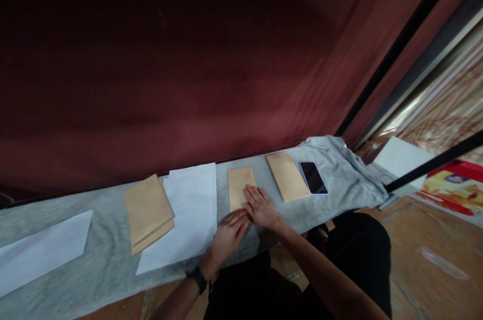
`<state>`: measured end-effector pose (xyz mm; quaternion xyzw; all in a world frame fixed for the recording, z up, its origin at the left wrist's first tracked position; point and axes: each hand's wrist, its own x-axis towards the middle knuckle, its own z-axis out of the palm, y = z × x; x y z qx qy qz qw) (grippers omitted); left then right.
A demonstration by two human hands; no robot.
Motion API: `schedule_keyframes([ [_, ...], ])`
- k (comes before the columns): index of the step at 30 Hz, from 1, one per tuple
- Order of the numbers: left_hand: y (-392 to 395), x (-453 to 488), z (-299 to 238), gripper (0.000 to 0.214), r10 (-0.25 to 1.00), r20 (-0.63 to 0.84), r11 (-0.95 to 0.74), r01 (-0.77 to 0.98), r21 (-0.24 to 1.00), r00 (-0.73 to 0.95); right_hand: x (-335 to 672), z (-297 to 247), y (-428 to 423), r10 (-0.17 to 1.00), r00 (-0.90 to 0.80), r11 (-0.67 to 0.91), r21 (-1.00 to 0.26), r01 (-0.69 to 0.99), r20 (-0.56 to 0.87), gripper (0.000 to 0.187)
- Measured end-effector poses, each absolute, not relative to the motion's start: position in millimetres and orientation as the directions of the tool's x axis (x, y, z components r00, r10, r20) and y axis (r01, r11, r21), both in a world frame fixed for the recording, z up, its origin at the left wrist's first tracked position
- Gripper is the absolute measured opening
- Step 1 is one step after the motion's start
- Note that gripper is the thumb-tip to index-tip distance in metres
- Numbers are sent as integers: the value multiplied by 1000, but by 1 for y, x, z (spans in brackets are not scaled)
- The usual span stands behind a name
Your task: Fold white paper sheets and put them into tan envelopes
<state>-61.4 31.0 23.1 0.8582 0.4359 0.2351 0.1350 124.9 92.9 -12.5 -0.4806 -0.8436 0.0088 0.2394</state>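
A brown envelope (240,184) lies flat on the grey cloth-covered table (105,259). My right hand (260,207) rests open on the envelope's near end, fingers stretched flat across it. My left hand (228,235) lies open just below it, fingertips touching the envelope's lower edge, a black watch on the wrist. A white paper sheet (188,214) lies right beside my left hand.
A stack of brown envelopes (148,212) sits left of the white sheet. Another brown envelope (287,175) and a black phone (313,177) lie to the right. A second white sheet (41,249) is at the far left. A dark red curtain hangs behind the table.
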Motion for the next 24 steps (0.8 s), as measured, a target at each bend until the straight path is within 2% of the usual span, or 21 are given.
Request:
schedule_keyframes([
  [3, 45, -63, 23, 30, 857, 261, -514, 706, 486, 445, 127, -11, 76, 817, -411, 534, -260, 805, 404, 53],
  [6, 73, -60, 17, 33, 894, 273, -448, 754, 481, 357, 129, -9, 61, 810, -408, 541, -269, 797, 420, 53],
  [9, 104, -54, 10, 42, 883, 279, -463, 798, 385, 378, 130, -5, 50, 804, -423, 553, -265, 790, 418, 52],
  [12, 127, -44, 6, 46, 866, 219, -497, 825, 269, 450, 132, -2, 40, 818, -424, 540, -264, 800, 389, 51],
  [16, 144, -27, 6, 51, 880, 144, -472, 869, 151, 453, 134, 3, 27, 844, -410, 508, -268, 819, 347, 50],
  [24, 167, -11, 1, 55, 845, 162, -528, 843, 103, 509, 136, 10, 20, 839, -427, 520, -266, 811, 337, 53],
])
